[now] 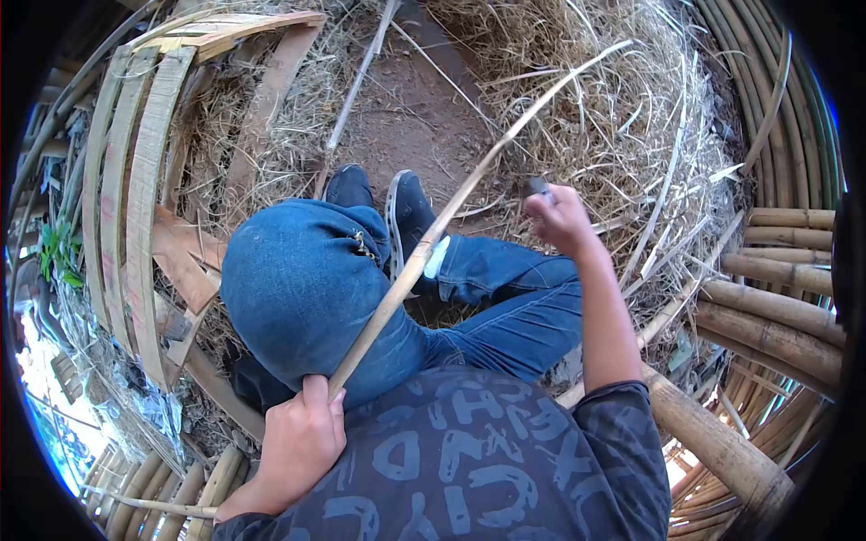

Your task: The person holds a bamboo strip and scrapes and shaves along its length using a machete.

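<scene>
A long pale bamboo strip (424, 252) runs slantwise from my lap up over the ground, its far end thin and bent to the right. My left hand (305, 427) is closed around its near end, beside my left knee. To the right of the strip, my right hand (561, 219) is closed on the handle of a knife (538, 187). The knife's blade is blurred and hard to make out against the straw. The right hand is apart from the strip.
Bamboo shavings (577, 108) cover the ground ahead and to the right. Wooden slats (144, 198) form a crate-like frame on the left. Thick bamboo poles (767, 307) lie to the right. My jeans (307, 279) and shoes (413, 212) are below the strip.
</scene>
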A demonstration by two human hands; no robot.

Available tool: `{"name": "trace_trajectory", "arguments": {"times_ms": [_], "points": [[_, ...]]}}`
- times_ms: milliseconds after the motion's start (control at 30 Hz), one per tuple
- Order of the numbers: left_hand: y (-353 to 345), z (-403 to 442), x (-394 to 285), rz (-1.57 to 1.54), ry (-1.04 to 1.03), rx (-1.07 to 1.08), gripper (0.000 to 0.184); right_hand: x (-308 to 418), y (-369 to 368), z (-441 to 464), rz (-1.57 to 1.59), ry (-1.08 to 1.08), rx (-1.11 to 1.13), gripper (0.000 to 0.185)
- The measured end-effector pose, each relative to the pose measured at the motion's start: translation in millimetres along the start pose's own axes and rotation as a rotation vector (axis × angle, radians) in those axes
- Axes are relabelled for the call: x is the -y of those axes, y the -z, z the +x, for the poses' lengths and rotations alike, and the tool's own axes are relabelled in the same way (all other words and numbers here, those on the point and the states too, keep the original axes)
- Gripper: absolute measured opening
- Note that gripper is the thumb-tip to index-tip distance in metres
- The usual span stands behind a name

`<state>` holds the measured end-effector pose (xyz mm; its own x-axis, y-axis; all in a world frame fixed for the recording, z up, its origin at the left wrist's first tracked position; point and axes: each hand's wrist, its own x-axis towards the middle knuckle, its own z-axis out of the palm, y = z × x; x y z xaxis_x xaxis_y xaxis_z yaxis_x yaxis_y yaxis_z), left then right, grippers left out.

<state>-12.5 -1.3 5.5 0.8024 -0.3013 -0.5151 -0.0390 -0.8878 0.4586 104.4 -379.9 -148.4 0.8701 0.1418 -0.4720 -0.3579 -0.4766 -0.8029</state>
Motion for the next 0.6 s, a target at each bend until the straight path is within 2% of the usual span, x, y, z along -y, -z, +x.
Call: {"name": "trace_trajectory", "arguments": {"times_ms": [33,167,300,367,433,500,600], "points": [[1,0,0,-0.006,0.009,-0.013,0.020,-5,10,4,0.116,-0.052,-0.018,0.043],[2,4,-5,0.010,0.005,0.033,0.021,20,-8,-3,0.022,-0.057,-0.123,0.044],[-1,4,-5,0.043,0.012,0.059,0.021,32,-19,-12,0.029,0.048,-0.028,0.044],[0,3,-5,0.042,0.011,0.058,0.020,21,-13,-3,-0.217,0.281,-0.005,0.044],[1,3,-6,0.033,0.007,0.033,0.020,6,9,8,-0.127,0.001,-0.060,0.044],[1,5,-8,-0.009,0.030,0.030,0.017,-26,20,16,-0.005,-0.082,-0.082,0.046],[2,4,-11,-0.012,0.062,0.052,0.017,13,-1,2,-0.053,0.005,-0.136,0.048]]}}
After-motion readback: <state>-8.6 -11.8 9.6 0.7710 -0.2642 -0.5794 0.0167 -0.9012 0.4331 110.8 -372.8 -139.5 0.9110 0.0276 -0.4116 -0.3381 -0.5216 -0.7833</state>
